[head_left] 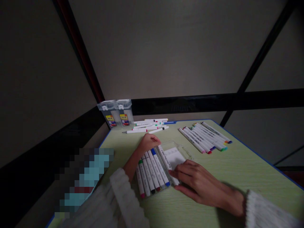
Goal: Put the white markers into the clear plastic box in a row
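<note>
A white marker [165, 161] lies slanted along the middle of a clear plastic case [190, 155]. At its far end are the closed fingertips of my left hand [149, 142]. My right hand [193, 178] grips its near end, thumb on one side and fingers on the other. Left of it, several white markers [152, 171] with pink, black, dark red and blue ends lie side by side in the case. A white paper card [174, 156] shows under the clear plastic on the right, partly covered by my right hand.
Several markers [204, 137] lie in a slanted row at the right, and a loose pile of white markers [149, 125] is at the back. Two clear lidded boxes [116, 114] stand in the back left corner. The pale green table [237, 171] has a blue edge; a blurred-out patch covers its left side.
</note>
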Action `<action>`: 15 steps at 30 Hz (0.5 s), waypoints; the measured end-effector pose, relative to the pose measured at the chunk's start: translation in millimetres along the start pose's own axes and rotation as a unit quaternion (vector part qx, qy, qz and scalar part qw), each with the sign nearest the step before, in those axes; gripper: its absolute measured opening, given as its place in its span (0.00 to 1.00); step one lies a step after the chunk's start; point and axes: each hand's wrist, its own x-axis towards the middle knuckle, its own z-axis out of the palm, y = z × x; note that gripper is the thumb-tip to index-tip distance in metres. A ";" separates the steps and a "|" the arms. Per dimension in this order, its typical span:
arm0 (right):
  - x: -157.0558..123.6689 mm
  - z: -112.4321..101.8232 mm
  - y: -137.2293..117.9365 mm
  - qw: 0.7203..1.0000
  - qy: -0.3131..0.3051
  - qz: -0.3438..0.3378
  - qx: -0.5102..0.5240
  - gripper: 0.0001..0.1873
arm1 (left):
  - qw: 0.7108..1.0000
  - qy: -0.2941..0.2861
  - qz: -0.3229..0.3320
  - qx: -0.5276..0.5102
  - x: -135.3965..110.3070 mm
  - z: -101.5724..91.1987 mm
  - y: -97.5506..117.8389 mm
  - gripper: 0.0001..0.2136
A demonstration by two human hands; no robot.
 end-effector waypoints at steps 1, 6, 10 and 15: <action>0.1 -0.5 0.0 1.000 -0.004 0.000 0.005 0.16 | 1.000 -0.004 0.000 0.000 0.1 -0.2 0.0 0.01; 0.0 -2.1 -0.5 0.999 -0.019 0.027 0.040 0.15 | 1.000 -0.008 0.001 -0.010 2.5 -0.3 -2.1 0.01; -0.1 -1.2 -0.3 0.996 -0.017 0.049 0.067 0.16 | 1.000 0.002 0.002 -0.023 4.1 0.7 -4.9 0.02; 0.7 -0.4 0.6 0.994 -0.018 0.060 0.087 0.16 | 0.999 0.007 -0.006 -0.038 4.0 1.2 -5.9 0.02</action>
